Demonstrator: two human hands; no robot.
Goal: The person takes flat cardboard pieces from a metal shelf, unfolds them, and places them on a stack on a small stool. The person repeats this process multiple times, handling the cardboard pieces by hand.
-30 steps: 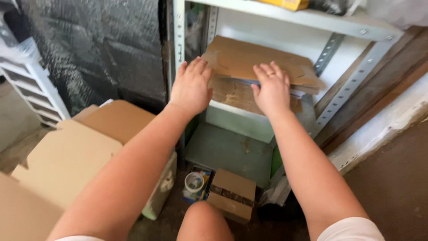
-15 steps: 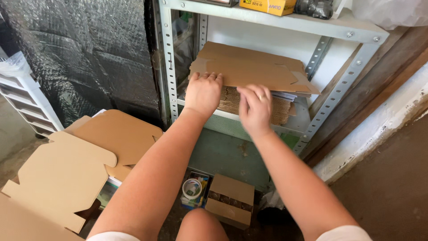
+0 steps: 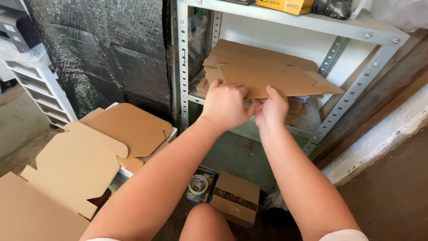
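Both hands have drawn together since a second ago: then they lay spread and flat, well apart, on the stack of cardboard on the shelf; now the left hand (image 3: pixel 227 105) and right hand (image 3: pixel 272 109) meet at the front edge of the top sheet (image 3: pixel 267 76), fingers curled over it and thumbs under, gripping that 1 flat die-cut blank. The view has also swung left and dropped a little, so more of the floor shows. I judge from this that the work has gone from pressing or squaring the pile to lifting 1 blank off it; the sheet sits on the stack (image 3: pixel 290 109), its near edge raised slightly between the fingers (how far it has cleared the pile I cannot tell). Counted: 2 hands, both closed on the same sheet; 1 metal shelf unit (image 3: pixel 356 29) with the stack on its middle shelf; about 3 unfolded blanks (image 3: pixel 89 160) lying on the floor at the left, overlapping; 1 small closed box (image 3: pixel 235 198) below, beside 1 tape roll (image 3: pixel 198 184); 1 yellow carton (image 3: pixel 285 5) and 1 dark bundle (image 3: pixel 332 8) on the top shelf; 1 white drawer rack (image 3: pixel 40 89) at far left.
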